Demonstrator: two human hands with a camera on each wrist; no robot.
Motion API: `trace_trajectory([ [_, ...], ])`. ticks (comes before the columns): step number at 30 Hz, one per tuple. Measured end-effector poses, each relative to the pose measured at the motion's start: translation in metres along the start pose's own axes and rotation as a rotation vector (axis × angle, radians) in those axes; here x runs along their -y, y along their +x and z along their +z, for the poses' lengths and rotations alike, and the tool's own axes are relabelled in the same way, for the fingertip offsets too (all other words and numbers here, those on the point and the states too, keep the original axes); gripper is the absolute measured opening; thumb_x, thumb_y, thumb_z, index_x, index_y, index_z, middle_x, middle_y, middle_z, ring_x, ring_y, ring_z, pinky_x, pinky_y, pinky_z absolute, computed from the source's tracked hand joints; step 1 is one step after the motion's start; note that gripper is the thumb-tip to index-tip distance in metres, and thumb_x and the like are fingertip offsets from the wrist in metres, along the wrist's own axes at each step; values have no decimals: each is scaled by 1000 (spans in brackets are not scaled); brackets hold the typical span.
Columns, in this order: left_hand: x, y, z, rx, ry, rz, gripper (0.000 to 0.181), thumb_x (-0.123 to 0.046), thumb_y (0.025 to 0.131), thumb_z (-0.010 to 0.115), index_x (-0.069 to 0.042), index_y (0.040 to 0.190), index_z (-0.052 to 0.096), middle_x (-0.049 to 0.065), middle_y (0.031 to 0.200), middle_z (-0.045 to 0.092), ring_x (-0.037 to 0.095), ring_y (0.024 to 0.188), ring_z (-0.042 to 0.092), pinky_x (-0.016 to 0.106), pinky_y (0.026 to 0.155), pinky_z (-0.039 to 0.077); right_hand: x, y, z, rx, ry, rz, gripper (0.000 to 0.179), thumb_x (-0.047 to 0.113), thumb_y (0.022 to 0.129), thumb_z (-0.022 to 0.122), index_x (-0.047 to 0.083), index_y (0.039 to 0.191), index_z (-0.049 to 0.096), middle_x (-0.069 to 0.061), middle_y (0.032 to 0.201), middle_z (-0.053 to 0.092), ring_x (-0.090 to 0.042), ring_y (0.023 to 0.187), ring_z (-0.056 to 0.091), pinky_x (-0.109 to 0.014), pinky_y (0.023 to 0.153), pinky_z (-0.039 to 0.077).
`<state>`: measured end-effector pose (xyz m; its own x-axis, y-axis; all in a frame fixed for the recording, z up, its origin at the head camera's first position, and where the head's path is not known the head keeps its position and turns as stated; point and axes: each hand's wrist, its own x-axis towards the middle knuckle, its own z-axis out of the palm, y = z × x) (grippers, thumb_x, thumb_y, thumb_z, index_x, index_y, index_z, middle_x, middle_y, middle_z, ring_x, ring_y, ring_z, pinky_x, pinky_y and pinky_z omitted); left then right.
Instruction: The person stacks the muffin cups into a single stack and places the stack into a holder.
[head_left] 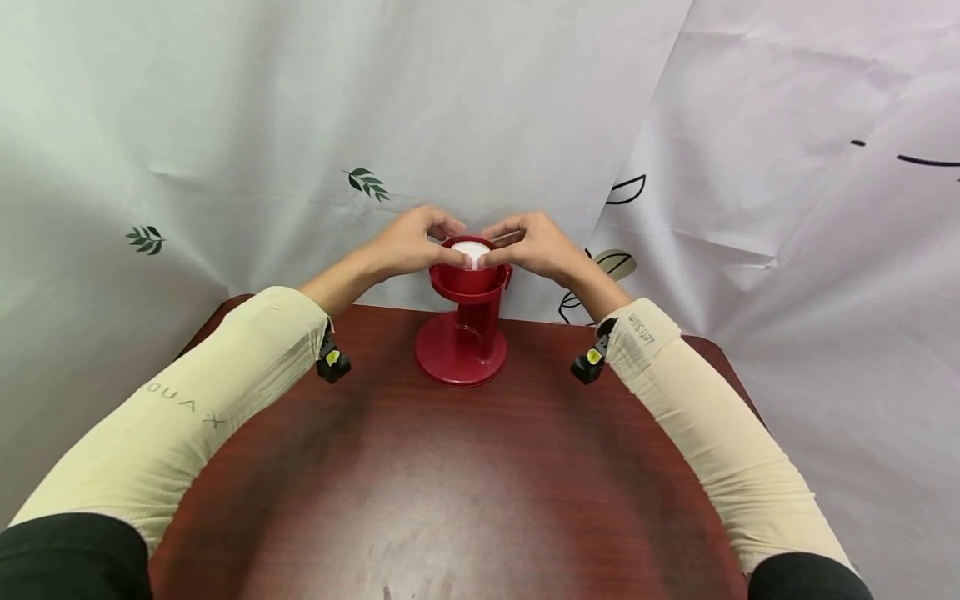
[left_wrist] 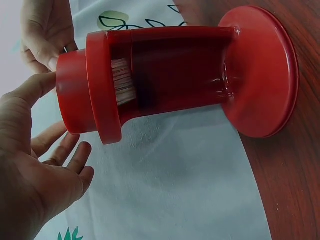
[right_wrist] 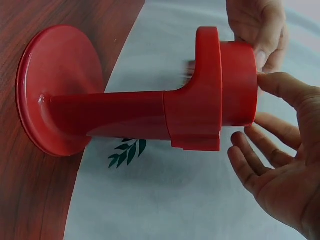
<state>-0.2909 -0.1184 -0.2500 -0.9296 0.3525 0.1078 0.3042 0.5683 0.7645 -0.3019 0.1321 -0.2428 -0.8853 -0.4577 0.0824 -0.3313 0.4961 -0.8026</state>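
A red stand (head_left: 475, 333) rises from a round base on the table, its ring carrying a red cup (right_wrist: 239, 85). Something white (head_left: 471, 249) fills the top of the cup. Under the ring a pale, finely striped piece (left_wrist: 123, 81) shows, blurred; its kind is unclear. My left hand (head_left: 411, 242) is at the cup's left, thumb at the front of the opening. My right hand (head_left: 537, 248) mirrors it on the right. In the wrist views both thumbs touch the rim or reach just inside; the other fingers spread loosely round the cup's outside.
The dark reddish-brown wooden table (head_left: 465, 467) spreads in front of the stand. A white cloth backdrop (head_left: 262, 100) with printed leaves hangs right behind the stand, at the table's far edge. Small black cameras (head_left: 332, 360) sit on both wrists.
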Motion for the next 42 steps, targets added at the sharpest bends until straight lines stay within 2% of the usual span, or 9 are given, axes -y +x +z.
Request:
trace_trajectory([
  [8,4,-2,-2,8,-9,7,68,-36,97,87,-6,154,65,15,158,62,35,146,58,56,121,54,-4,-8,-4,-18,2,6,48,24,95,88,5,138,79,-16,139,80,-32,123,79,-52,112,62],
  [13,13,-9,-3,-3,-18,14,74,-46,99,84,-11,159,61,13,165,59,36,153,53,61,123,53,-14,-23,-12,-42,0,21,51,27,98,86,6,143,77,-17,140,80,-32,130,76,-56,120,57],
  [17,24,-17,-3,-16,-6,19,85,-54,98,82,-14,168,52,11,173,52,36,161,46,65,127,50,-29,-41,-19,-89,-19,16,55,30,99,85,6,147,74,-18,146,76,-32,136,73,-57,121,55],
  [23,45,-43,0,-47,22,-24,102,-63,96,82,-19,177,38,6,184,37,35,170,33,70,134,39,-54,-76,-25,-179,-115,5,58,39,104,82,11,153,71,-17,157,70,-37,142,71,-57,120,58],
  [27,62,-64,4,-45,37,-87,115,-69,92,83,-22,181,27,6,187,29,36,173,26,73,136,34,-74,-101,-25,-213,-167,34,68,45,104,81,15,162,63,-13,167,62,-40,152,63,-58,127,53],
  [30,77,-77,5,-43,98,-118,123,-73,90,83,-21,182,21,8,188,26,38,175,22,74,138,29,-88,-118,-25,-226,-241,54,79,51,103,80,16,169,54,-12,176,52,-40,162,51,-60,134,44],
  [34,98,-95,8,-58,273,-117,131,-76,86,84,-15,182,18,17,188,24,45,175,18,76,140,13,-105,-141,-22,-223,-352,117,92,61,101,78,18,174,45,-16,186,33,-43,172,31,-70,138,31],
  [37,112,-107,12,-63,394,-114,135,-78,84,84,-10,181,19,22,188,22,51,174,14,77,140,4,-118,-160,-18,-207,-424,186,100,68,99,76,19,177,39,-19,189,22,-49,174,21,-78,136,25],
  [42,132,-126,20,-42,469,-158,138,-85,83,80,-10,181,18,23,189,17,56,173,8,79,138,-1,-140,-185,-13,-201,-495,270,115,75,93,78,24,182,26,-26,190,4,-59,174,0,-92,131,6],
])
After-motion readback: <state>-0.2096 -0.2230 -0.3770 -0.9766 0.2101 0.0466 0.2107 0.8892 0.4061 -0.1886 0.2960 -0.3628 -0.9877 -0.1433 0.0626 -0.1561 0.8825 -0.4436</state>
